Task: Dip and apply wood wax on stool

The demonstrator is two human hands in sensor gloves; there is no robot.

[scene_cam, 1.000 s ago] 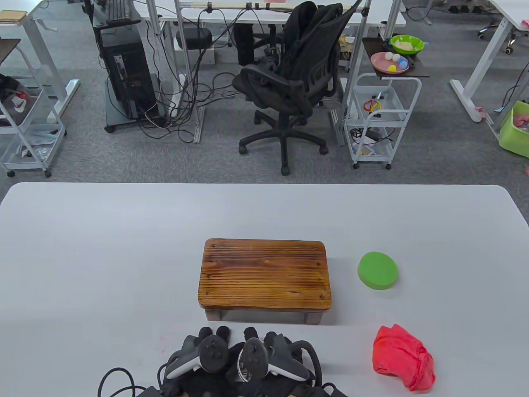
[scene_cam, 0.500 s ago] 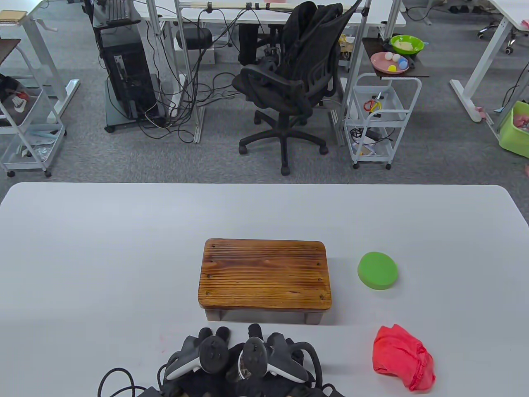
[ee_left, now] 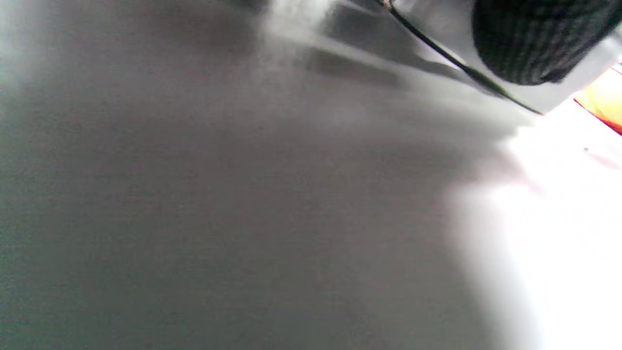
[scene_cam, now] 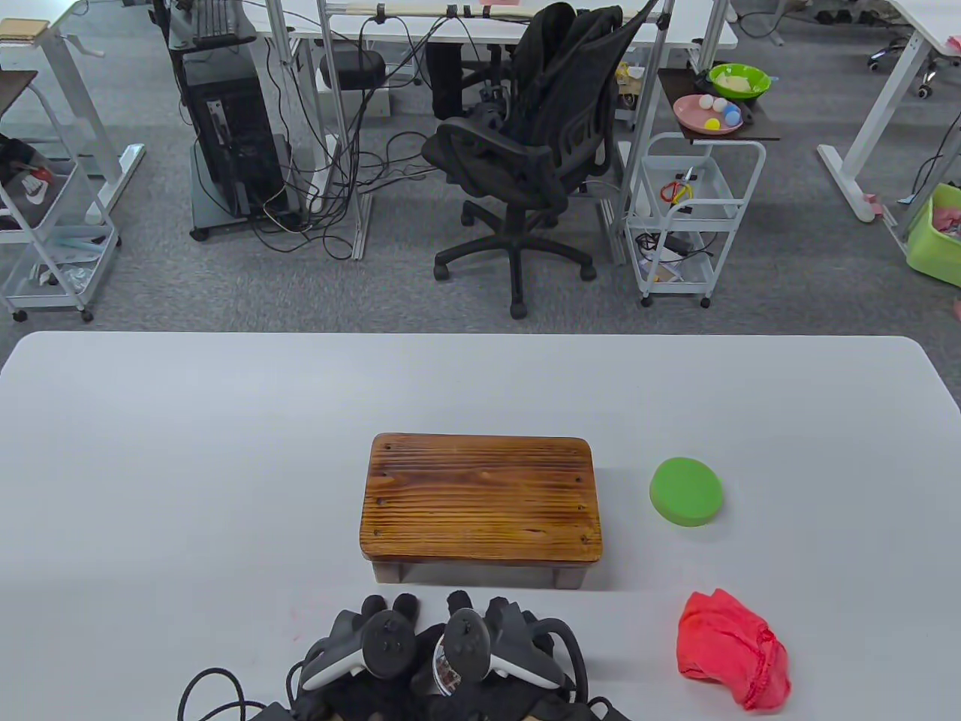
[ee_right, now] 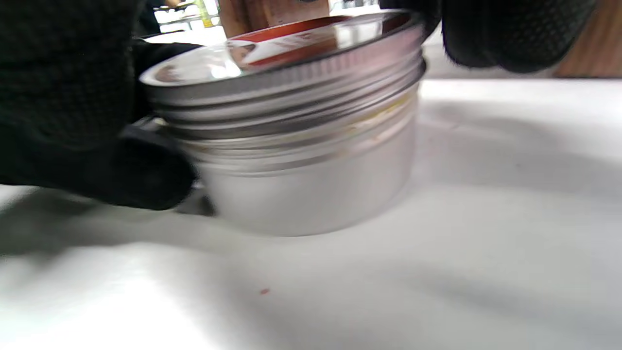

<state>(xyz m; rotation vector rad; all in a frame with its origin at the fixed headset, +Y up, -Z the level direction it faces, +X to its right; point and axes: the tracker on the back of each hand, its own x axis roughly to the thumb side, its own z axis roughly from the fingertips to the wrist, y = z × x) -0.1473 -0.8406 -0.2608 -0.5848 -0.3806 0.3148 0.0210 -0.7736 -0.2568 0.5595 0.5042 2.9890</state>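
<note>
The wooden stool (scene_cam: 480, 499) stands in the middle of the table. Both gloved hands are together at the near edge in front of it. Between them sits a round metal wax tin (scene_cam: 444, 668), largely hidden by the trackers. In the right wrist view the tin (ee_right: 311, 160) stands on the table with its screw lid (ee_right: 291, 58) on. My right hand (scene_cam: 480, 607) curls its fingers (ee_right: 505, 34) over the lid's rim. My left hand (scene_cam: 390, 605) grips the tin's side, its glove (ee_right: 73, 107) pressed against the wall. The left wrist view shows blurred table and one fingertip (ee_left: 534, 39).
A green round sponge (scene_cam: 685, 492) lies right of the stool. A crumpled red cloth (scene_cam: 732, 657) lies at the near right. Glove cables trail off the near edge. An office chair (scene_cam: 525, 150) and carts stand beyond the table's far edge.
My right hand has twisted slightly on the tin, its tracker swinging a little to the right. The left hand, stool, sponge and cloth have not moved.
</note>
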